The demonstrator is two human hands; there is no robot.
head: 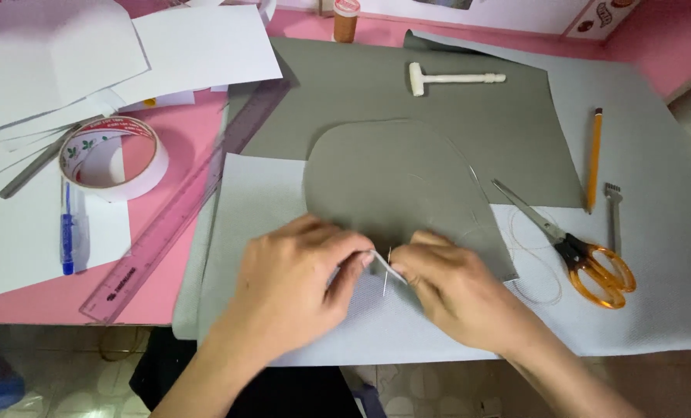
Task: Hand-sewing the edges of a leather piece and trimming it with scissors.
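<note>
A rounded grey leather-like piece [392,182] lies on a larger grey sheet [407,93] and a pale blue-grey sheet [655,232]. My left hand [291,282] pinches the near edge of the rounded piece. My right hand [457,290] holds a thin needle [386,275] at that same edge, with a fine thread [469,174] trailing over the piece. The two hands nearly touch at the fingertips.
Orange-handled scissors [585,259], a pencil [594,159] and a small pronged tool [613,209] lie to the right. A white mallet [450,77] is at the back. A tape roll [113,155], a transparent ruler [183,209], a blue pen [67,232] and white papers [198,46] lie on the pink table's left.
</note>
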